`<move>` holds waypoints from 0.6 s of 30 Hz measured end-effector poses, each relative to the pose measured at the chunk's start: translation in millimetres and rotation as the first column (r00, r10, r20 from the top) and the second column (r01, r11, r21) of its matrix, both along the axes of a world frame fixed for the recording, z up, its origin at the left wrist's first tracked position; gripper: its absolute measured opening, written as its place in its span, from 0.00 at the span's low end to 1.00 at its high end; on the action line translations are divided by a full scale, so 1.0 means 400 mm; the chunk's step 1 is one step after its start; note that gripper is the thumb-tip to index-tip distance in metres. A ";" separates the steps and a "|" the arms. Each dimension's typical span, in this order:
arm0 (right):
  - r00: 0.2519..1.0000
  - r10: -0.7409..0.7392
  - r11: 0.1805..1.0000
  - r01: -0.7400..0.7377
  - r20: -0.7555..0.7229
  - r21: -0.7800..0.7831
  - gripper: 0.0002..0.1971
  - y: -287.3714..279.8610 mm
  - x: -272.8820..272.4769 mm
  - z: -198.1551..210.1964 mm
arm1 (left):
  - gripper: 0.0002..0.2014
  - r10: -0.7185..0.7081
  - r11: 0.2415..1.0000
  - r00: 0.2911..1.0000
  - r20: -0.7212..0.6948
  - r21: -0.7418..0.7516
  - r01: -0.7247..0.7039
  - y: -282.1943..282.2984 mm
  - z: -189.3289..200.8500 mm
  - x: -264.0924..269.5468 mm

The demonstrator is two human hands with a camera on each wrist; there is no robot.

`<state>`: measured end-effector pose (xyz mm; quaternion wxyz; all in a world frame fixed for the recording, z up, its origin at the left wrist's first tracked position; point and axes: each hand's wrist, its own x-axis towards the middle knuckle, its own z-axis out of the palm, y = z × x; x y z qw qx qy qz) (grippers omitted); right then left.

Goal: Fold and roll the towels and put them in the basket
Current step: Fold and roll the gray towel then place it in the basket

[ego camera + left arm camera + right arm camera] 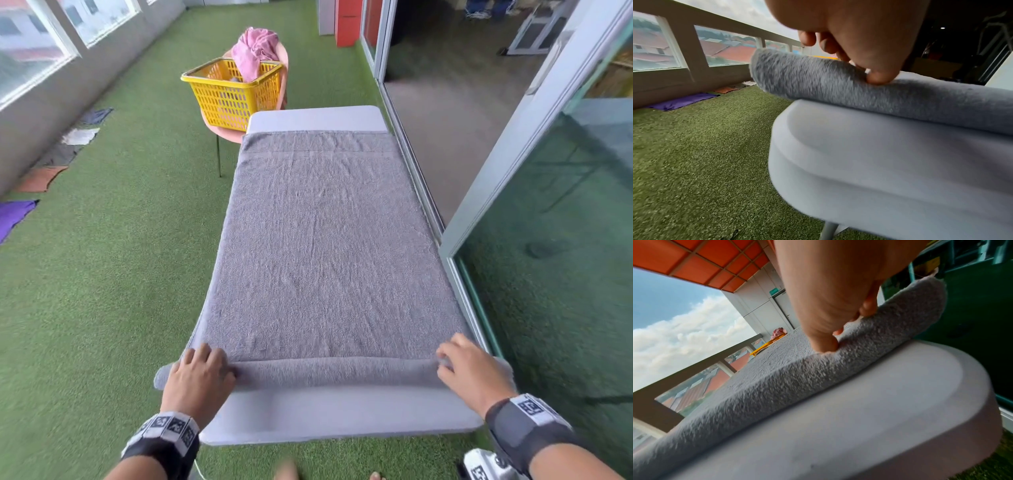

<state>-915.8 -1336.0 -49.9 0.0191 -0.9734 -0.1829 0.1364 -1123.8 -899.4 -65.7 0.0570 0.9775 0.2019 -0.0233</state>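
Note:
A grey towel (322,240) lies flat along a long pale grey bench (329,418); its near end is turned into a thin roll (332,371) across the bench. My left hand (200,370) grips the roll's left end (797,78), fingers curled over it. At the right end (900,318), my right hand (462,363) pinches the roll with thumb and fingers. The yellow basket (229,92) stands on a pink stool beyond the bench's far left corner, with a pink towel (253,51) draped over its back rim.
Green artificial turf (120,274) covers the floor. Several cloths, among them a purple one (13,216), lie along the left wall under windows. A sliding glass door and frame (479,205) run close along the bench's right side. My bare toes show below the bench.

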 end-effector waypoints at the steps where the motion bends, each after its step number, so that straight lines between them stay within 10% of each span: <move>1: 0.999 0.015 1.000 -0.015 0.032 0.001 0.02 0.001 0.000 -0.001 | 0.10 0.001 0.999 0.999 0.041 -0.038 0.001 0.003 -0.007 0.005; 9: 0.982 0.176 0.982 -0.170 -0.071 0.088 0.22 -0.026 -0.016 -0.048 | 0.20 -0.157 0.987 0.987 -0.017 -0.030 0.156 0.013 -0.024 -0.008; 18: 0.981 0.183 0.980 -0.188 -0.066 -0.064 0.08 0.006 -0.003 -0.019 | 0.13 -0.170 0.984 0.978 -0.119 0.035 0.175 0.015 -0.011 -0.015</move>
